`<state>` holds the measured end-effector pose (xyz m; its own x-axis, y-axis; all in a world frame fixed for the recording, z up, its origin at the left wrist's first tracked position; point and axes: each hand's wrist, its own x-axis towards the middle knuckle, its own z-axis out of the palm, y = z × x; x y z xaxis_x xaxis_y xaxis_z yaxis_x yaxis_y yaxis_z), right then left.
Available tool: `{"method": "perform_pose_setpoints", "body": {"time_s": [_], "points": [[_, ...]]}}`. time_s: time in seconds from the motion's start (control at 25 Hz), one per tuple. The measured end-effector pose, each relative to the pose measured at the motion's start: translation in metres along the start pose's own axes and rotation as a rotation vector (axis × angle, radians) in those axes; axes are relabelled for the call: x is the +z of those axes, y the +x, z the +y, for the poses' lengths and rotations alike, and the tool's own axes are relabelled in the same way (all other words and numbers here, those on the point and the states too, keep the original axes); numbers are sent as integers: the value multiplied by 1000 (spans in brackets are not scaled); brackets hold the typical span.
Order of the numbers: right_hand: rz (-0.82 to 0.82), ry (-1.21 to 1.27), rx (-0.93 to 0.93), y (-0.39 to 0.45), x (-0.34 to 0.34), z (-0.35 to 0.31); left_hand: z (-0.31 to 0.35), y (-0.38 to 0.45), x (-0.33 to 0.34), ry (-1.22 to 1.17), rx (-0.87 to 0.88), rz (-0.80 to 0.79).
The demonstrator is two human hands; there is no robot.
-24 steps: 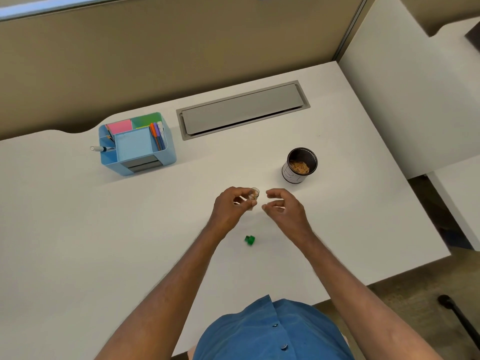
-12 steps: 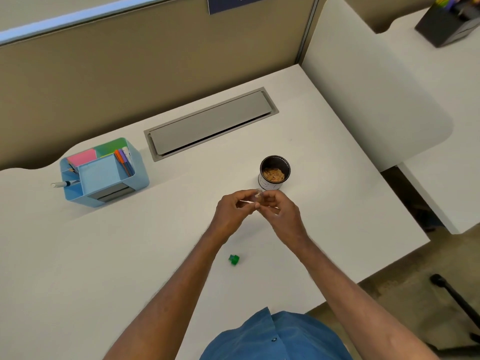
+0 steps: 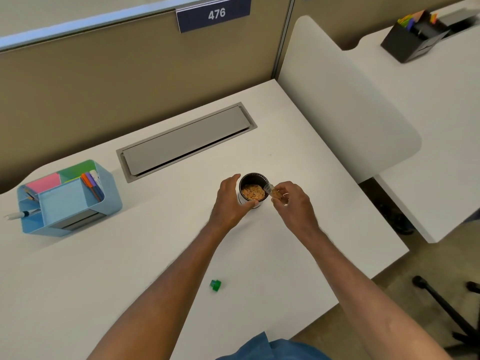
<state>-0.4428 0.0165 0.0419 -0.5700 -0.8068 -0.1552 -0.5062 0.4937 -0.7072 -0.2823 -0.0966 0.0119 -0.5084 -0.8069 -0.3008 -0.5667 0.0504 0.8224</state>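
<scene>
A small round tin [image 3: 253, 179] with a dark inside stands on the white desk [image 3: 155, 242], part full of tan grains. My left hand [image 3: 230, 201] grips the tin's side, thumb in front and fingers behind. My right hand [image 3: 292, 200] pinches a small clear vial [image 3: 272, 191], tilted with its open mouth over the tin's right rim. Tan grains show inside the vial. A green cap [image 3: 215, 285] lies on the desk, nearer to me, apart from both hands.
A blue desk organizer [image 3: 70, 201] with sticky notes and pens stands at the left. A grey cable hatch [image 3: 185, 140] sits behind the tin. A white side panel [image 3: 345, 100] borders the desk's right edge. A black organizer [image 3: 413, 35] stands on the neighbouring desk.
Both hands moved forward from the middle of the desk to the tin. The vial passed from my left hand to my right, and my left hand took hold of the tin.
</scene>
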Motion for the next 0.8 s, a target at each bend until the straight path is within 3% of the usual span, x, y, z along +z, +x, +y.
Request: {"method": "perform_pose_setpoints", "body": {"time_s": [0.28,0.8], "points": [[-1,-252,-158,10,-5,-3,1,14,18,66,83,35],[-121,-467,-206,20,-3,-21,-3,14,19,48,78,60]]}}
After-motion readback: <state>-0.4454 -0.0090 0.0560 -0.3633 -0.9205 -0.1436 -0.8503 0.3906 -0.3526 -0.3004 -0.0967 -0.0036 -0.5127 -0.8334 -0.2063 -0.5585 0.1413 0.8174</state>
